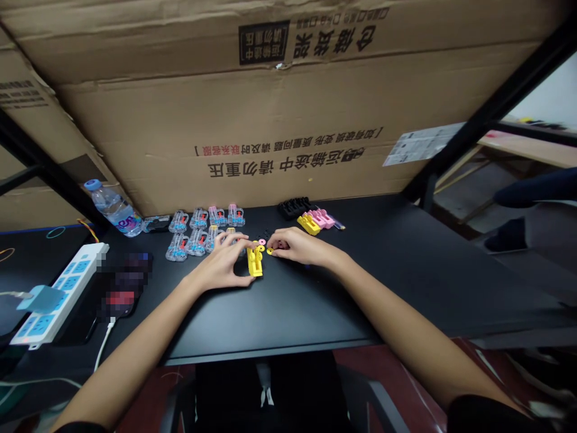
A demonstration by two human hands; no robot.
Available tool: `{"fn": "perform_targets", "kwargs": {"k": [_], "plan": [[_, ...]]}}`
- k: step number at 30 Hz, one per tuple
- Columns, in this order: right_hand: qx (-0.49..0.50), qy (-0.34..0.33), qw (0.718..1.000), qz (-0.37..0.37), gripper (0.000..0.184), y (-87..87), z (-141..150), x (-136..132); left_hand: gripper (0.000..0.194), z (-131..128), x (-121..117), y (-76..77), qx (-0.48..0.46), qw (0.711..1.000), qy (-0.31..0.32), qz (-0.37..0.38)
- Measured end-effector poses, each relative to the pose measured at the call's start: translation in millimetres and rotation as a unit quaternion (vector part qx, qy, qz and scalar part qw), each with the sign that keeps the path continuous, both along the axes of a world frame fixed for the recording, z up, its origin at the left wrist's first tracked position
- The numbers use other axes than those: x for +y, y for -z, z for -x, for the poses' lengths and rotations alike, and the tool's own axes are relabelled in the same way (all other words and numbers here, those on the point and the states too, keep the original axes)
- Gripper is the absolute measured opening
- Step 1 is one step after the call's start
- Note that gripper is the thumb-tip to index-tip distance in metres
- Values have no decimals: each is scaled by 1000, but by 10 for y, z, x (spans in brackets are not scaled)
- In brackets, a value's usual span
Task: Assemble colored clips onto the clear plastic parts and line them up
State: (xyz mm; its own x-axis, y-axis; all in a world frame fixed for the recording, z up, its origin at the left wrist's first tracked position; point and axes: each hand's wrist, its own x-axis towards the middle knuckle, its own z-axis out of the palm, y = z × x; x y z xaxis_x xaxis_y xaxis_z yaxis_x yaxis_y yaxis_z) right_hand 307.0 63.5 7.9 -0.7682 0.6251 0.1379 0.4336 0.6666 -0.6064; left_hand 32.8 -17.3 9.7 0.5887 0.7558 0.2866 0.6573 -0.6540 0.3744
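My left hand (223, 263) is closed around a small yellow slotted plastic piece (255, 264), its thumb at the near end and its fingertips at the far end. Round yellow parts show at the top of this piece. Just to the right, my right hand (293, 245) pinches at a small yellow disc (270, 251) close to the table surface. A pink ring (262, 242) lies between the two hands, with tiny black bits (266, 233) beyond it. The curled right fingers hide part of what is beneath them.
Transparent plastic gadgets (198, 218) stand in two rows behind my left hand. Black (294, 207), pink (322, 217) and yellow (308, 225) slotted pieces sit at the back. Leftward are a water bottle (115, 207), a power strip (58, 294) and a phone (124, 288). Cardboard (270, 108) walls the back.
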Motion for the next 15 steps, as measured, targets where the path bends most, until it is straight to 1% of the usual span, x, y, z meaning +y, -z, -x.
{"fn": "perform_targets", "kwargs": {"k": [5, 7, 11, 15], "plan": [[2, -2, 1000, 10, 19, 43, -19, 29, 67, -9, -8, -21, 5, 1000, -1, -12], [14, -3, 1000, 12, 22, 21, -15, 13, 65, -3, 1, -28, 8, 1000, 3, -10], [72, -13, 997, 17, 35, -69, 40, -80, 66, 10, 11, -18, -1, 1000, -5, 6], [101, -52, 993, 36, 29, -126, 104, -156, 63, 18, 5, 1, -17, 999, -18, 38]]}}
